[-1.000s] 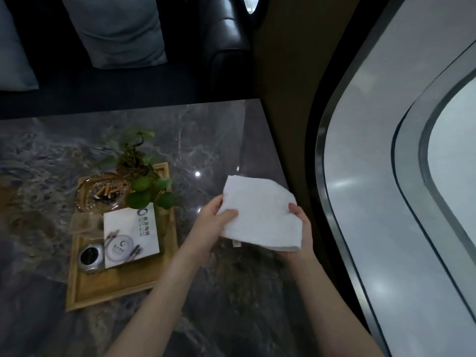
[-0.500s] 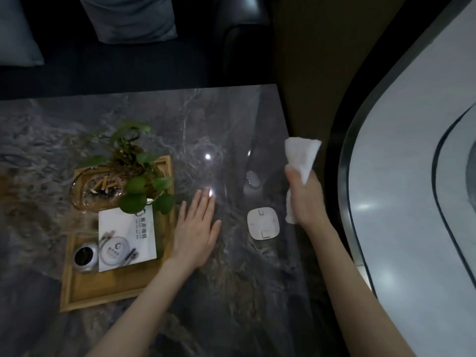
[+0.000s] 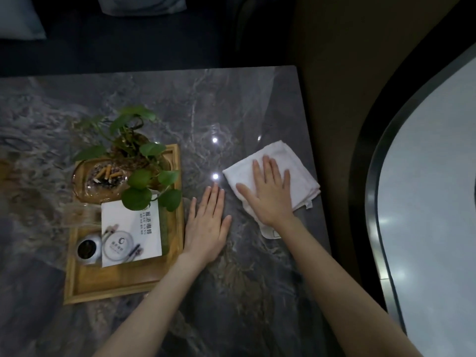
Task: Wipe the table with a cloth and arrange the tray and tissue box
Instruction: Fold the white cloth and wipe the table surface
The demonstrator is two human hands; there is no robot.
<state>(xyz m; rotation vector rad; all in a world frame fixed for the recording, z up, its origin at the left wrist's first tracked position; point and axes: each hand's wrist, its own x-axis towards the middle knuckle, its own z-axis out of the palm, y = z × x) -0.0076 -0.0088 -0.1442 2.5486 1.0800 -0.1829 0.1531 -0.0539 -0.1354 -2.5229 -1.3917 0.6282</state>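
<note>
Marble table (image 3: 154, 99) | tray (image 3: 116, 284) left | right hand (image 3: 270, 194) flat on cloth (image 3: 296, 163)

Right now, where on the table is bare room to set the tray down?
Free: the marble table beyond the plant, and the near strip between the forearms. Crowded: the wooden tray with ashtray and tissue box; left hand flat beside it, right hand flat on the white cloth.
</note>
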